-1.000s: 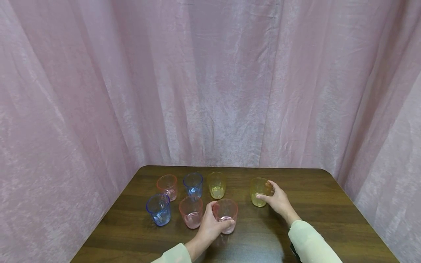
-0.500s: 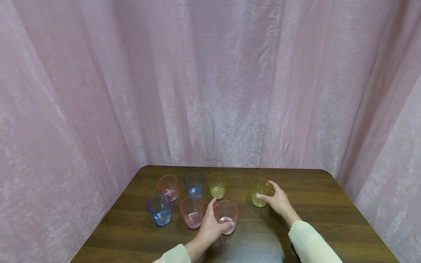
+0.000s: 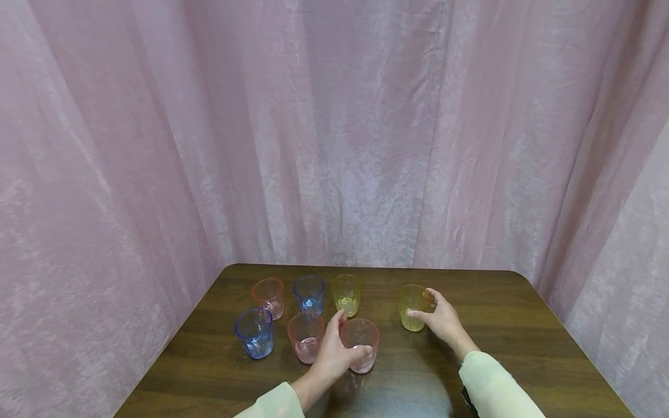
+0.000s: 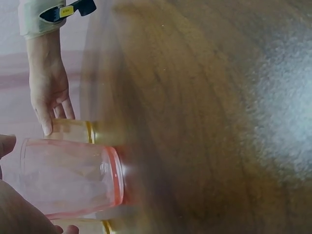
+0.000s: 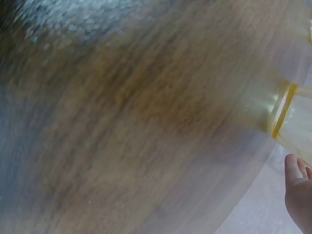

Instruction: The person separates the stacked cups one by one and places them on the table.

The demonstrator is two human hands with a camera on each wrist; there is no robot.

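In the head view, my left hand (image 3: 333,352) is spread beside a clear pink glass (image 3: 360,343) standing upright at the front of the group. Its thumb reaches across the near side, while the index finger is raised off the rim. The left wrist view shows a gap between a fingertip (image 4: 7,145) and that pink glass (image 4: 73,178). Farther right, my right hand (image 3: 443,319) holds a yellow glass (image 3: 410,307) upright on the table, thumb in front and fingers behind. Only part of this yellow glass (image 5: 297,122) enters the right wrist view.
Left of my left hand stand another pink glass (image 3: 305,337) and a blue glass (image 3: 255,334). Behind them are a pink glass (image 3: 269,299), a blue glass (image 3: 309,295) and a yellow glass (image 3: 346,296). Pink curtains (image 3: 334,145) hang around the wooden table (image 3: 512,325).
My left hand loosens from the front pink glass: its index finger lifts and the hand shifts slightly left. The right hand and its yellow glass stay in place.
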